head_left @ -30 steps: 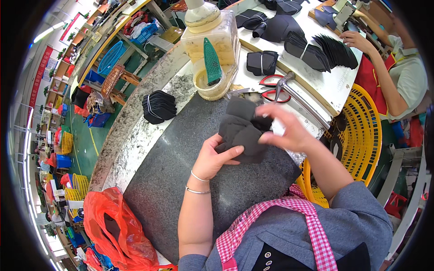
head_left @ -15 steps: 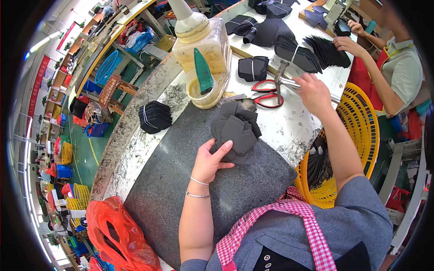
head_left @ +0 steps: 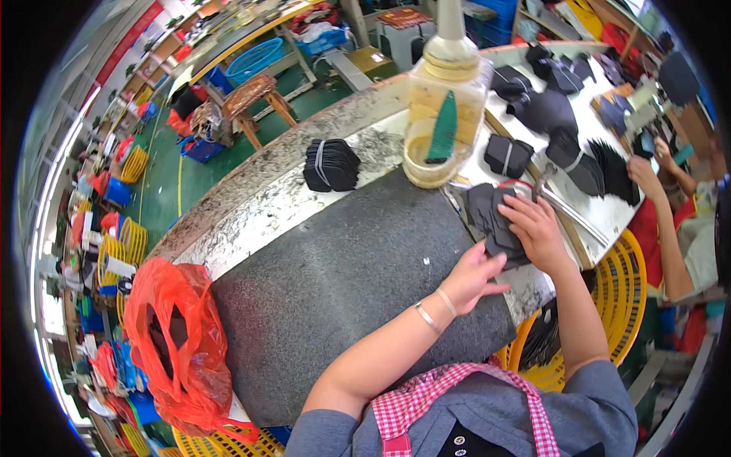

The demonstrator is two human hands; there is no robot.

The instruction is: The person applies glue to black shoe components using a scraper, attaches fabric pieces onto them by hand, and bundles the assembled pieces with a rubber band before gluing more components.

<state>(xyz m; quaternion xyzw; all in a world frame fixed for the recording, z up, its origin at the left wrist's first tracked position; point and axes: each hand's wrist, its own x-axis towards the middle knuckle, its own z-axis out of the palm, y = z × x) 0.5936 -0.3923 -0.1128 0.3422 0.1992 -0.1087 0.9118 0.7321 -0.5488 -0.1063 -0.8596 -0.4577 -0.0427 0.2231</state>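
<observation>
A loose pile of dark grey flat pieces (head_left: 487, 214) lies at the right edge of the black mat (head_left: 335, 266). My right hand (head_left: 536, 232) rests on the pile's right side, fingers stretched out over the top pieces. At the pile's near edge is my left hand (head_left: 474, 280), its fingers apart and thumb against or close to the pieces; nothing shows in its grasp. Just beyond my right hand lies a metal hammer (head_left: 545, 174), its handle partly hidden. Of the scissors, a bit of red handle (head_left: 518, 183) shows beside the pile.
A yellowed glue container (head_left: 449, 84) with a green strip (head_left: 442, 128) in its cup stands behind the mat. Tied black bundles (head_left: 332, 165) lie around. A red plastic bag (head_left: 179, 343) sits left, a yellow basket (head_left: 628, 266) right. A co-worker's hand (head_left: 646, 177) is far right.
My right hand has let go of the hammer and come down onto the pile. The pile has shifted right to the mat's edge, my left hand with it. The view has turned.
</observation>
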